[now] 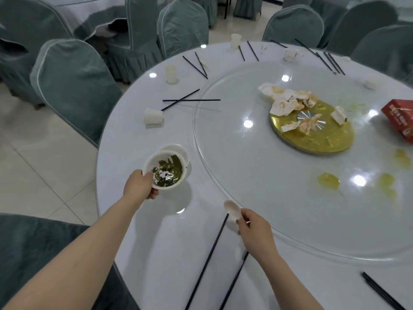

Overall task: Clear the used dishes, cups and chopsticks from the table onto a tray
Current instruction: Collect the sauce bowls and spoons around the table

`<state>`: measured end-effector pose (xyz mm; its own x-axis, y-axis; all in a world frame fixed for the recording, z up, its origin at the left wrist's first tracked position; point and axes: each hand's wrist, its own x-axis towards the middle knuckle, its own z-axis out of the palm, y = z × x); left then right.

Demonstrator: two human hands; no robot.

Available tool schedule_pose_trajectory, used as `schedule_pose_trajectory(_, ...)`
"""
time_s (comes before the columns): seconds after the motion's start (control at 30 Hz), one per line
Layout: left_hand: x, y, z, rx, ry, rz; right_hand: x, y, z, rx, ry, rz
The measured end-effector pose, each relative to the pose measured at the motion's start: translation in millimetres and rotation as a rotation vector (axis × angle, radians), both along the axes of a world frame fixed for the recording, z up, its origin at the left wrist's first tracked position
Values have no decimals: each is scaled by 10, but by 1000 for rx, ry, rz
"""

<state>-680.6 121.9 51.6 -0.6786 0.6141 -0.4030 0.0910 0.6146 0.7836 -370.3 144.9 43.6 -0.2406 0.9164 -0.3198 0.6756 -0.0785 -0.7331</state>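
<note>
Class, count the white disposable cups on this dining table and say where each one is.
5: one on its side at the left edge, three upright at far left, far middle and far right, one blurred at right.

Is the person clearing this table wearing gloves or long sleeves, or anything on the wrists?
No. Both hands are bare: the left hand and the right hand show no gloves. Both forearms are uncovered as far as the picture's lower edge, so no sleeves are in view. No watch, bracelet or ring can be seen on either side.
</note>
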Motion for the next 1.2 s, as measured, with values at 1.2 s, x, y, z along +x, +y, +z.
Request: schedule_pose_trajectory(1.2,-284,-803,647,142,-36,-111,-494,-449,417,87,9,-77)
